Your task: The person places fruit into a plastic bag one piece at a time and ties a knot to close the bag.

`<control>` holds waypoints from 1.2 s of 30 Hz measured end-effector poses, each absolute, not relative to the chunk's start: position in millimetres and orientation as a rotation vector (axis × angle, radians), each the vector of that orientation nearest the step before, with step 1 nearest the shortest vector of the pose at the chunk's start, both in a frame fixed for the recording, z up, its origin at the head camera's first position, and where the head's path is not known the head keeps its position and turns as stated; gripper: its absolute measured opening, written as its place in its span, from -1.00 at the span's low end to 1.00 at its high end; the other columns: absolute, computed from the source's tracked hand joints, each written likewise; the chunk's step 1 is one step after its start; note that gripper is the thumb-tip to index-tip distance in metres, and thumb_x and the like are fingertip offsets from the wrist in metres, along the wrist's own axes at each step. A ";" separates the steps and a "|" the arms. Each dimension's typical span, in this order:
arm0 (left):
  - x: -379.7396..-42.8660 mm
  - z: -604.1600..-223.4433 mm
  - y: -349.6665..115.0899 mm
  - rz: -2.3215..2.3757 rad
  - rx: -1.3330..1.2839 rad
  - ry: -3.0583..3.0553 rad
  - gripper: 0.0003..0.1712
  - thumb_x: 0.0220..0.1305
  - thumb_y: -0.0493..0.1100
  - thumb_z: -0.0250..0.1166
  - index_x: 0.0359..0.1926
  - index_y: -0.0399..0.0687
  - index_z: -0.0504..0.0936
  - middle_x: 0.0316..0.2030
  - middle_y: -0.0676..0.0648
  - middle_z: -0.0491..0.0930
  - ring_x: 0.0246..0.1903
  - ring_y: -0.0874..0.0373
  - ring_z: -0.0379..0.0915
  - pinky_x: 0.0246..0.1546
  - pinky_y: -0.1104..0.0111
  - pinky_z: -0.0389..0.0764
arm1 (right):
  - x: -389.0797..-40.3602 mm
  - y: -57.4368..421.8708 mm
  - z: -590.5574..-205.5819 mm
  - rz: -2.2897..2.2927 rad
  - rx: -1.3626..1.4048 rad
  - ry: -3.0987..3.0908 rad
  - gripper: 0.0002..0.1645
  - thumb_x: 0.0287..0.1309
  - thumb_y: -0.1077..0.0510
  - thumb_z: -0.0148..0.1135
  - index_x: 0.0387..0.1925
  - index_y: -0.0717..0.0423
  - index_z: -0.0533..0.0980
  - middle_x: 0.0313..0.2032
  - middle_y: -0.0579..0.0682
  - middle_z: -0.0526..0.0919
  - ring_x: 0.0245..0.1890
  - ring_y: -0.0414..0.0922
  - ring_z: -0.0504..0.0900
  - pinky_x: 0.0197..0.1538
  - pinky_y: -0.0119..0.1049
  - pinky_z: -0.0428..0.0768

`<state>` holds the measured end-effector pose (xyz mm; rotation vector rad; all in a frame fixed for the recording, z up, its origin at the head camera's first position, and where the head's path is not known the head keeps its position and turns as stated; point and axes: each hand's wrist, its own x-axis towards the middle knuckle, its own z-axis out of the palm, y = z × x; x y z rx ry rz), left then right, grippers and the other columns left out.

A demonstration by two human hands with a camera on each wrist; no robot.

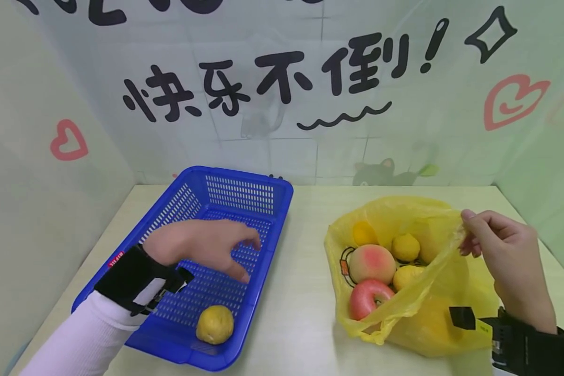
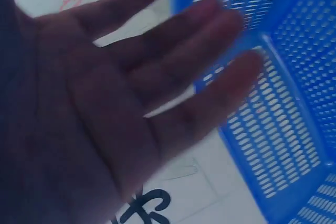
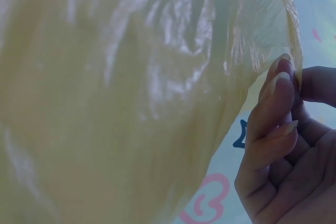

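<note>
My left hand (image 1: 211,245) is over the blue plastic basket (image 1: 288,209), its fingers spread and nothing in them; the left wrist view shows the bare palm (image 2: 89,98). A round yellow fruit (image 1: 215,324) lies on the basket floor at the near end. On the right, my right hand (image 1: 512,245) pinches the rim of a yellow plastic bag (image 1: 432,308) between thumb and fingers, holding its mouth up and open. The right wrist view shows the thin film (image 3: 131,103) stretched from the fingertips. Inside the bag are a peach (image 1: 372,264), a red apple (image 1: 370,298) and several yellow fruits (image 1: 406,247).
Basket and bag stand side by side on a pale tabletop (image 1: 301,292), with a strip of table between them. Behind is a printed wall sheet (image 1: 282,151) with black characters and hearts, and side panels close in left and right.
</note>
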<state>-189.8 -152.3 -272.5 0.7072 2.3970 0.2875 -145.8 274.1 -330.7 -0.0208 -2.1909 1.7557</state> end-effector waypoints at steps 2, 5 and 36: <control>-186.1 -280.5 -156.6 0.258 0.603 2.318 -0.38 0.09 0.03 0.48 0.17 0.11 0.50 0.23 -0.10 0.49 0.27 -0.10 0.38 0.23 -0.05 0.46 | -145.8 274.1 -330.3 1.765 -0.016 -2.184 -0.72 0.34 0.13 0.19 -0.49 0.17 0.58 -0.61 -0.14 0.55 -0.65 -0.19 0.50 -0.48 -0.50 0.53; -182.5 -294.1 -160.9 0.248 0.507 2.234 -0.37 -0.03 -0.01 0.56 0.10 0.20 0.53 0.16 -0.09 0.52 0.20 -0.06 0.41 0.18 -0.04 0.50 | -145.6 274.1 -330.1 1.779 0.000 -2.173 -0.71 0.33 0.13 0.19 -0.49 0.18 0.58 -0.63 -0.13 0.54 -0.65 -0.18 0.50 -0.48 -0.49 0.53; -179.5 -347.0 -148.3 0.148 0.324 1.954 -0.68 -0.19 -0.39 0.57 -0.42 0.02 0.67 -0.38 -0.01 0.60 -0.47 0.10 0.58 -0.42 0.23 0.71 | -145.2 273.8 -330.0 1.788 -0.016 -2.200 -0.70 0.33 0.13 0.20 -0.51 0.18 0.57 -0.63 -0.14 0.56 -0.63 -0.18 0.51 -0.48 -0.45 0.48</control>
